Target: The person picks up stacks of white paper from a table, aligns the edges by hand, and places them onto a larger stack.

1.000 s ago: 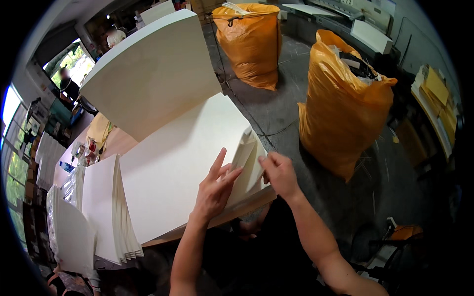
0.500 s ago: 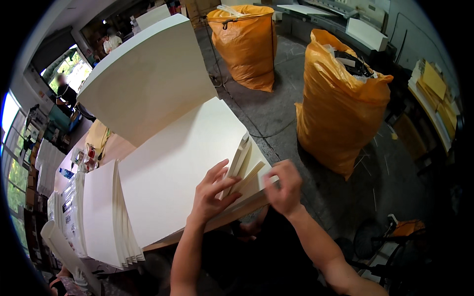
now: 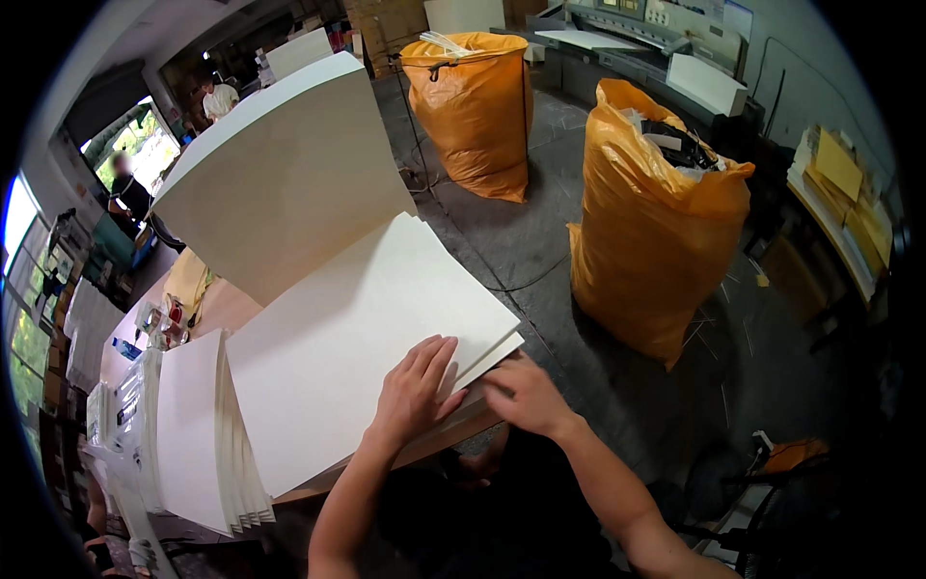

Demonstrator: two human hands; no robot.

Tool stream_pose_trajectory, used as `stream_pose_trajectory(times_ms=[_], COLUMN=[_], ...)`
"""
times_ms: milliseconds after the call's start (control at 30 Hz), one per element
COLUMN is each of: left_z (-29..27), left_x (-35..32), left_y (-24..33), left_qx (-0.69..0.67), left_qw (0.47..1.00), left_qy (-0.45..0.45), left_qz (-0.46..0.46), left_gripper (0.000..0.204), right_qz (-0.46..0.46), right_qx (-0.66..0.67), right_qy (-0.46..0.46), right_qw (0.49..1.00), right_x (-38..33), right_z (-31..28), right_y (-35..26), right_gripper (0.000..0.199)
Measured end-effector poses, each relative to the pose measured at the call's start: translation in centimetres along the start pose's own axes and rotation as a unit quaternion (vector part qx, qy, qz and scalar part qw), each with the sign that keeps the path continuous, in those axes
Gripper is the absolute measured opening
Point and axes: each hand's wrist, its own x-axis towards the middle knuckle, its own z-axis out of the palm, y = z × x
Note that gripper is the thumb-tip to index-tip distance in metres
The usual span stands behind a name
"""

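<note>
A pile of large white sheets [image 3: 338, 338] lies on the table before me. My left hand [image 3: 417, 391] rests flat on the top sheet close to its near right edge, fingers stretched out. Along that edge two layers stand slightly apart. My right hand [image 3: 526, 394] is at the near right corner of the pile, touching or just beside it. Its fingers are bent, smeared by motion and partly hidden, so its hold cannot be made out.
Behind the pile rises a tall white stack [image 3: 289, 174] with a curved face. Fanned white sheets [image 3: 188, 425] lie at the left, beside plastic-wrapped packs [image 3: 135, 415]. Two orange sacks, one near [image 3: 656, 232] and one far [image 3: 473, 116], stand on the floor. Two people are in the background.
The lifted, curled sheet corners under my left hand now lie flat. My right hand has moved left and slightly down to the pile's edge. The view has shifted a little.
</note>
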Motion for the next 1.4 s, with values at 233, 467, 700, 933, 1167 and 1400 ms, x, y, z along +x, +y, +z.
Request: stream_pose_trajectory(times_ms=[233, 467, 700, 933, 1167, 1400], left_z=[0.4, 0.3, -0.2, -0.7, -0.7, -0.7], left_x=[0.0, -0.7, -0.2, -0.2, -0.2, -0.1], left_y=[0.1, -0.8, -0.9, -0.4, -0.5, -0.7], left_qx=[-0.003, -0.140, -0.182, -0.161, -0.204, -0.236], left_qw=[1.000, 0.988, 0.980, 0.985, 0.977, 0.970], left_qy=[0.004, 0.070, 0.069, 0.062, 0.054, 0.040], left_qz=[-0.002, -0.013, -0.035, -0.015, -0.030, -0.038], left_gripper=[0.073, 0.050, 0.029, 0.048, 0.051, 0.052], right_qz=[0.178, 0.252, 0.224, 0.311, 0.298, 0.234], right_qx=[-0.066, 0.196, 0.216, 0.479, 0.441, 0.440], right_qy=[-0.034, 0.087, 0.068, -0.002, -0.021, -0.036], right_qw=[0.981, 0.944, 0.948, 0.821, 0.847, 0.866], right_x=[-0.2, 3.5, 4.8, 5.5, 5.3, 4.1], right_z=[-3.6, -1.0, -1.0, -2.8, -3.0, -3.4], right_y=[1.7, -1.9, -1.8, -2.4, -1.9, -0.6], right_gripper=[0.038, 0.040, 0.037, 0.032, 0.034, 0.051])
